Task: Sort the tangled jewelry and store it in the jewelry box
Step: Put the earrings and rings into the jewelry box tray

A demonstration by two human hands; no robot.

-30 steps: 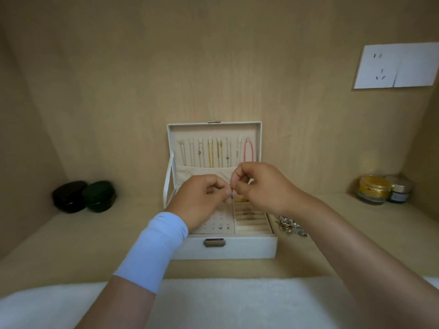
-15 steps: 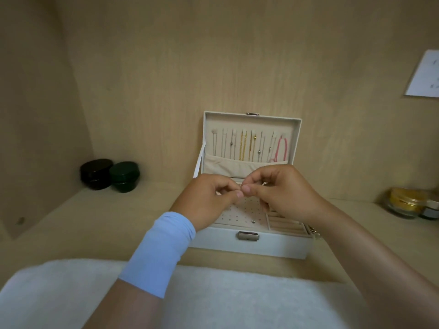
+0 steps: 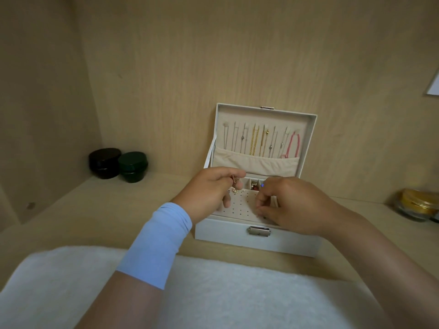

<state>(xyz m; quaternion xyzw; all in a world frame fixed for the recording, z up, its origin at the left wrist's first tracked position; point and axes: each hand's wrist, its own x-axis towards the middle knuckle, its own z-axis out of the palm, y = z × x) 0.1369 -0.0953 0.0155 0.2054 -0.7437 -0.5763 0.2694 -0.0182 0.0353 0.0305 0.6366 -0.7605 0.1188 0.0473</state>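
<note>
Though necklaces (image 3: 255, 141) already hung in the jewelry box (image 3: 225, 233), the left hand (image 3: 209, 188) pinched maybe an earring (image 3: 235, 186); I couldn't tell if the right hand (image 3: 292, 205) held anything.

At the left of the frame we see two squat lidded jars touching side by side on the wooden bench (image 3: 95, 210), a black jar (image 3: 104, 163) and a dark green jar (image 3: 133, 166), both close to the back wall (image 3: 213, 55). At the far right edge stands a glass jar with a gold lid (image 3: 414, 204). A white fleecy cloth (image 3: 225, 293) fills the bottom of the frame. A white sheet (image 3: 433, 85) shows at the upper right edge.
</note>
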